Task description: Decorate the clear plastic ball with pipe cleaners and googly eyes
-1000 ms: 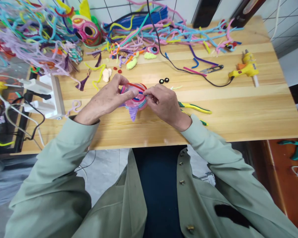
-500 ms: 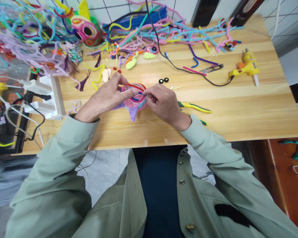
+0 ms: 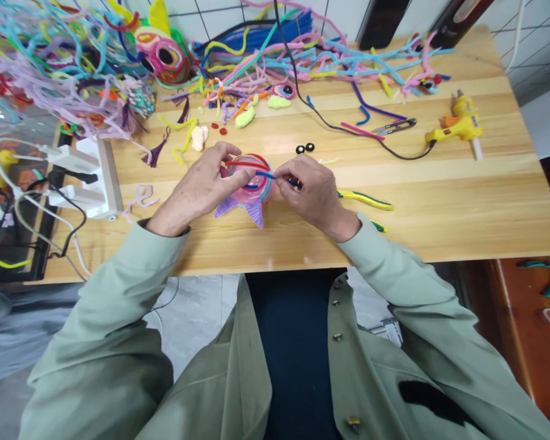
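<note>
Pressed against a round pink pipe-cleaner figure (image 3: pixel 246 194), my left hand (image 3: pixel 204 189) is closed, its thumb lying over a blue pipe cleaner (image 3: pixel 264 175) and its fingers at the far side. Red strips arch across the figure's top, and pointed purple fins (image 3: pixel 254 212) stick out at its near side. My right hand (image 3: pixel 312 192) pinches the other end of the blue pipe cleaner, just right of the figure. Some of that pipe cleaner is hidden by the right fingers. Close beyond the right hand lie two small black-and-white eyes (image 3: pixel 305 148).
Yellow-green pliers (image 3: pixel 366 200) lie partly behind my right hand. Farther right are snips (image 3: pixel 396 126) and a yellow glue gun (image 3: pixel 456 129), whose cord crosses the table. A power strip (image 3: pixel 107 183) stands left. Pipe cleaners (image 3: pixel 256 30) and a finished-looking fish head (image 3: pixel 162 58) line the back.
My right hand has drawn slightly right, away from the figure, and more of the blue pipe cleaner shows between the hands. The purple fins are more visible. The whole view has shifted a little.
</note>
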A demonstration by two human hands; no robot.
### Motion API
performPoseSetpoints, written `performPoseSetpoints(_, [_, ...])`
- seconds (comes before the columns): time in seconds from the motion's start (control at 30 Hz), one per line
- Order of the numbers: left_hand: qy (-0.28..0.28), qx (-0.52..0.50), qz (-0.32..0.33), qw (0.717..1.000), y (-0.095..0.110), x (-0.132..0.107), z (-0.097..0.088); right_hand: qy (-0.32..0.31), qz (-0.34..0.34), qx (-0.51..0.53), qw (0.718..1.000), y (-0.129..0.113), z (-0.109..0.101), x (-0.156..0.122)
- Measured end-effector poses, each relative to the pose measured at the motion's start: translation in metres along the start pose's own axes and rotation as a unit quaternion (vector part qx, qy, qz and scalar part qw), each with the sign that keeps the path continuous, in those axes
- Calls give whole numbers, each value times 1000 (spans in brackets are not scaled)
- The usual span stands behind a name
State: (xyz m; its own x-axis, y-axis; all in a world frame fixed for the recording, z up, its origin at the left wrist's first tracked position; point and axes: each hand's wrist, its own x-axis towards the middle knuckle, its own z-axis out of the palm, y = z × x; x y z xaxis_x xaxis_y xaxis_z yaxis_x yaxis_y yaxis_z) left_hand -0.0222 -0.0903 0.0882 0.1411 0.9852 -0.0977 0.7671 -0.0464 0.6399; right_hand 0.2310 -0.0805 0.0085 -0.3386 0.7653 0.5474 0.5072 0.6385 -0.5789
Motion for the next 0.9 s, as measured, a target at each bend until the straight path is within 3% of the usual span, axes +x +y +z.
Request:
performPoseSetpoints(0.33, [21, 16, -3, 1000, 4, -16, 6, -15, -3, 9, 1000, -6, 0, 1])
performPoseSetpoints(0.5, [-12, 12, -41, 999, 17, -26, 5, -25, 3, 15, 1000, -15, -4, 0])
performPoseSetpoints(0.73, [-26, 77, 20, 996, 15, -26, 4, -52, 21, 31, 998, -32, -13, -2])
performPoseSetpoints(0.9, [-35, 103, 16, 994, 19, -26, 2, -50, 44, 51, 996, -38, -14, -3])
